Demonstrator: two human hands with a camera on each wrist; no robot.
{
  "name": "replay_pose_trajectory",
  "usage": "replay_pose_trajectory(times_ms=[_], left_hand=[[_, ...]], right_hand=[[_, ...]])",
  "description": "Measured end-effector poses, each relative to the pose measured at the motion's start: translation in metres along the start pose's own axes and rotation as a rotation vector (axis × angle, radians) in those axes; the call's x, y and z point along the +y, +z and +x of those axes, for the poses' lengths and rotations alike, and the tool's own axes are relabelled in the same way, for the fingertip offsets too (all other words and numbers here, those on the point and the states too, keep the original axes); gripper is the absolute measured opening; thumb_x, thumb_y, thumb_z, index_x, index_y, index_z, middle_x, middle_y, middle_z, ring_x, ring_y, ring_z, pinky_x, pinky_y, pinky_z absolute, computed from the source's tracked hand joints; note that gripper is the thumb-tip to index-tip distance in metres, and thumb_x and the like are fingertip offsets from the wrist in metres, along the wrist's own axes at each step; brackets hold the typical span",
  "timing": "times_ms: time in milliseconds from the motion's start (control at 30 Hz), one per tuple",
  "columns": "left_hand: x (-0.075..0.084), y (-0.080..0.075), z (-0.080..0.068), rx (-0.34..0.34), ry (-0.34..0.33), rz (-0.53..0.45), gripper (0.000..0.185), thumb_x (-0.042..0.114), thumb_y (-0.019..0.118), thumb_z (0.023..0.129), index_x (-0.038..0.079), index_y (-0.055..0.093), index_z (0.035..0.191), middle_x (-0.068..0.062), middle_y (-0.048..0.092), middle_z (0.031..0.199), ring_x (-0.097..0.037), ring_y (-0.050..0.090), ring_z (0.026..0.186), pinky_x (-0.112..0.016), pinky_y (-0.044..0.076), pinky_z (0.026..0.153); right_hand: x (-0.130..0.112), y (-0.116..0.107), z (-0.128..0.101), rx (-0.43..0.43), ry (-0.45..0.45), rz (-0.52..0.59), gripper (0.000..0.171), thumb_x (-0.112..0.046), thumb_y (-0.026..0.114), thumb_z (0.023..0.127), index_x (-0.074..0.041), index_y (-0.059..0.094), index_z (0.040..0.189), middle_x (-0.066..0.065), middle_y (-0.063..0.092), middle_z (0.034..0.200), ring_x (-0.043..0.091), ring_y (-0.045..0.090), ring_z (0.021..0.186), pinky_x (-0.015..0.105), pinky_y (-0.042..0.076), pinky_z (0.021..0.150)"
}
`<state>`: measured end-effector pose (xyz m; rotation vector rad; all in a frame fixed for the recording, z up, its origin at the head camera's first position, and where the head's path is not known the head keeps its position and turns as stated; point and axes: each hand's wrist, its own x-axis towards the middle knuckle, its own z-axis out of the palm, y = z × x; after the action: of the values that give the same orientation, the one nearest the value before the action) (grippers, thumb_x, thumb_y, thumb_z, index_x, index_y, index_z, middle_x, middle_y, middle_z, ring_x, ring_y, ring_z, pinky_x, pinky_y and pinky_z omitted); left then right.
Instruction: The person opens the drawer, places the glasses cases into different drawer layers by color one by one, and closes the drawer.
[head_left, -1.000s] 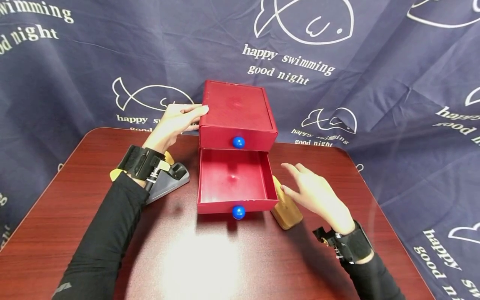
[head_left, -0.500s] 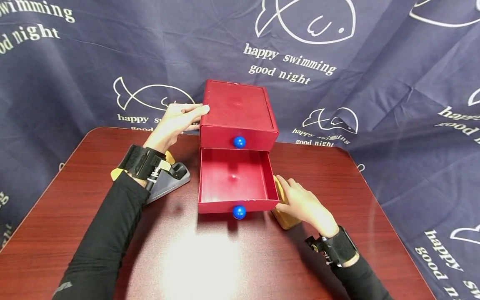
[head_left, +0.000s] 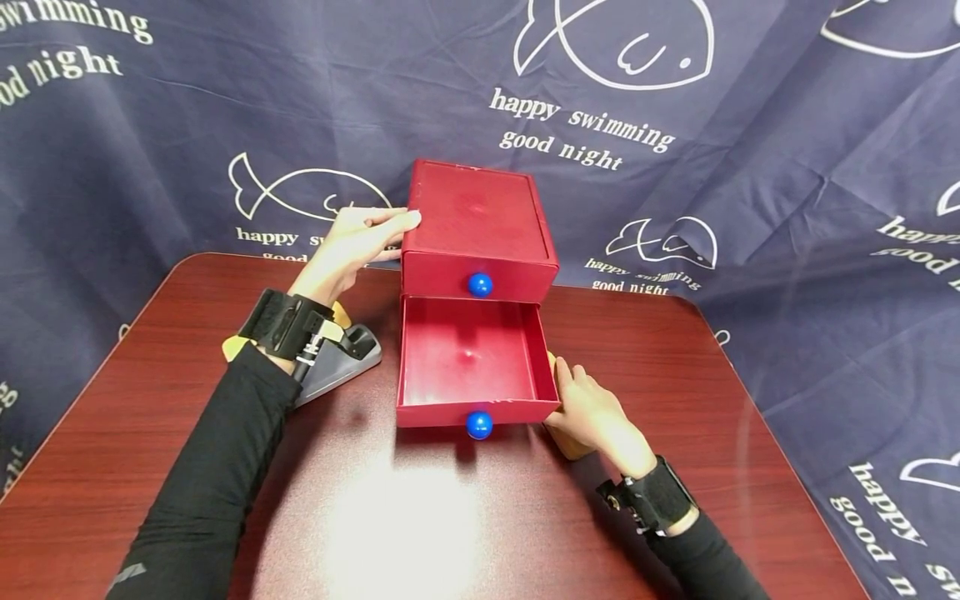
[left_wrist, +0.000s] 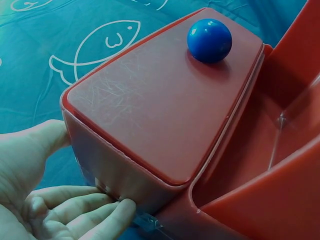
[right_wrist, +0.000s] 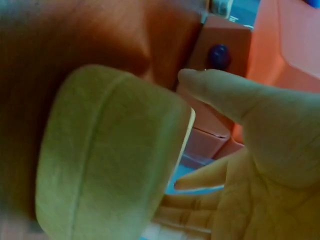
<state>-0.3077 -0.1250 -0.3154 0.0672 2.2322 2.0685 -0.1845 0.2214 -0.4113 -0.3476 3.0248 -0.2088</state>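
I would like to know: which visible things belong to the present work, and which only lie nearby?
Probably in the work:
red drawer unit, touched by the left hand
its lower drawer, pulled out
yellow block, with the right hand at it

Seemingly just nearby:
grey and black object, partly hidden, neither hand on it
patterned cloth, hanging behind

The table (head_left: 187, 333) carries a drawer unit (head_left: 468, 225), block (right_wrist: 110, 155) and grey object (head_left: 337, 368).
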Motion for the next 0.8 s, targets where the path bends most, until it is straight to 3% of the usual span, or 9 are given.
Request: replay_pose_trajectory(times_ms=[133,367,600,800], left_hand=[[0.000,0.000,-0.001,-0.008,0.007,0.001,0.060,0.037,0.072,0.095,0.011,0.056,0.146,-0.008,0.059,0.147,-0.025,0.061,0.131,-0.036,0.053,0.106],[0.001,-0.001,-0.002,-0.011,0.006,-0.008,0.060,0.036,0.072,0.095,0.010,0.056,0.146,-0.010,0.058,0.148,-0.026,0.060,0.133,-0.042,0.050,0.111],[0.001,0.000,-0.002,-0.011,0.006,-0.014,0.061,0.036,0.072,0.095,0.009,0.055,0.147,-0.010,0.058,0.148,-0.026,0.059,0.134,-0.040,0.052,0.110],[0.001,-0.001,-0.002,-0.010,0.002,-0.012,0.061,0.036,0.072,0.094,0.009,0.055,0.147,-0.010,0.057,0.148,-0.026,0.059,0.134,-0.039,0.052,0.109]], right_hand=[[-0.002,0.007,0.003,-0.031,0.060,-0.034,0.089,-0.051,0.076,0.083,0.004,0.040,0.143,0.024,0.059,0.111,0.040,0.063,0.104,0.057,0.060,0.075],[-0.005,0.015,0.007,-0.015,0.125,-0.034,0.098,-0.058,0.077,0.079,0.008,0.041,0.141,0.028,0.060,0.115,0.044,0.064,0.104,0.059,0.060,0.079],[-0.005,0.014,0.012,-0.046,0.214,0.012,0.086,-0.057,0.075,0.079,0.007,0.045,0.129,0.026,0.059,0.111,0.044,0.062,0.103,0.060,0.059,0.080],[-0.005,0.012,0.013,-0.058,0.216,0.030,0.080,-0.054,0.075,0.080,0.006,0.048,0.126,0.024,0.058,0.108,0.043,0.062,0.102,0.060,0.058,0.078]])
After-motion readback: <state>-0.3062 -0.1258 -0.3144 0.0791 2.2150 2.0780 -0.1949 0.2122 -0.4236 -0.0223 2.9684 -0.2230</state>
